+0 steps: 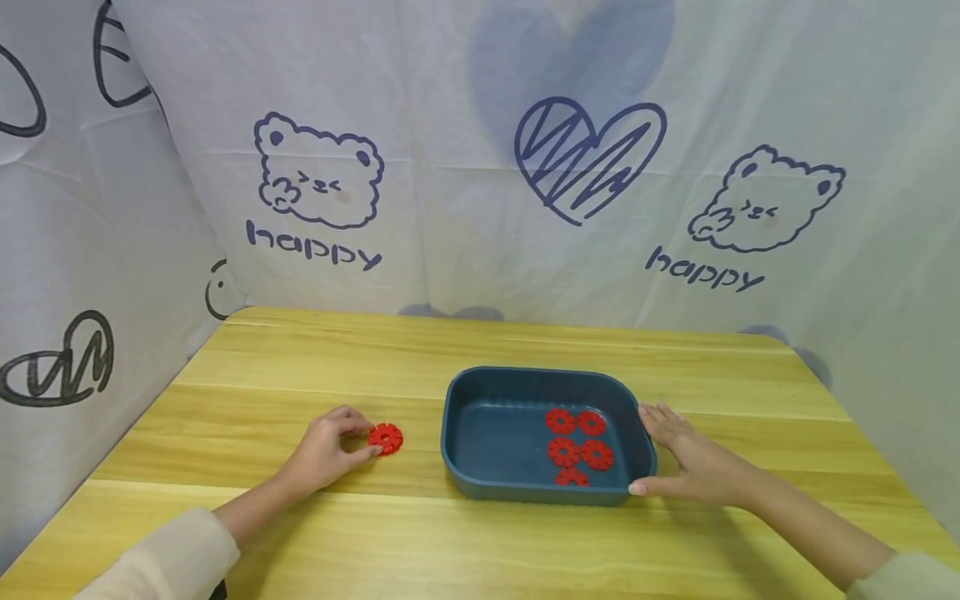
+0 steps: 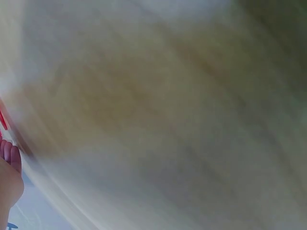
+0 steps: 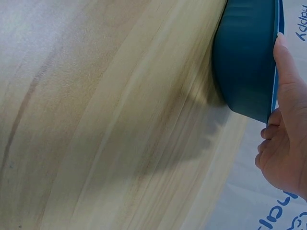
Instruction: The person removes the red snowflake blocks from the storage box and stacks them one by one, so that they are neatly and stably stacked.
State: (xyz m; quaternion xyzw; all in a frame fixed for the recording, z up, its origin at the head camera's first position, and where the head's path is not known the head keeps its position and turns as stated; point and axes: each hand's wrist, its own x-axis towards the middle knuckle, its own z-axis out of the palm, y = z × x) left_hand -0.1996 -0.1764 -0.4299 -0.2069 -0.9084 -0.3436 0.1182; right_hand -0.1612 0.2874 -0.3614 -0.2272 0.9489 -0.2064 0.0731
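At the left of the head view, my left hand pinches a red notched plastic disc by its left edge, thumb in front and fingers behind. Only a sliver of that hand and a bit of red show at the border of the left wrist view. A dark blue rectangular basin sits on the table with several red notched discs lying in its right half. My right hand rests against the basin's right end, fingers extended and thumb on the front corner. The right wrist view shows this thumb at the rim.
The pale wooden table carries the basin near its middle, with bare wood between it and the left hand's disc. A white cloth printed with bears and hearts hangs behind the table and along its sides.
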